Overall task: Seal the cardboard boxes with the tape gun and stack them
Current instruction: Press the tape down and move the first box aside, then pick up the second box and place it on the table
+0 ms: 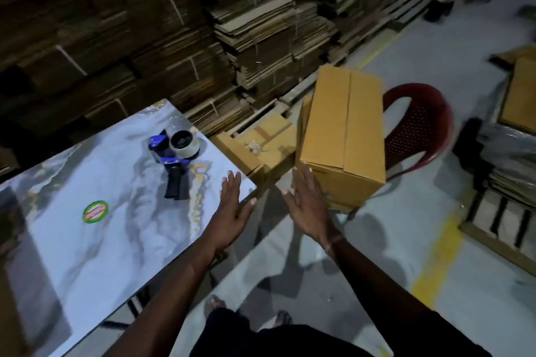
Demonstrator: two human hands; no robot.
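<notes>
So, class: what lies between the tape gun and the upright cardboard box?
In the head view, between tape gun and cardboard box lie the table's edge and lower boxes.

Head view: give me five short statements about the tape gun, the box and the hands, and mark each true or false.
1. The tape gun lies on the table. True.
2. The left hand grips the tape gun. False: it is open, with straight fingers, near the table's corner.
3. The right hand has its fingers straight at the cardboard box. True.
4. The cardboard box sits on the table. False: it is off the table, beside the red chair.
5. A round sticker is on the table. True.
</notes>
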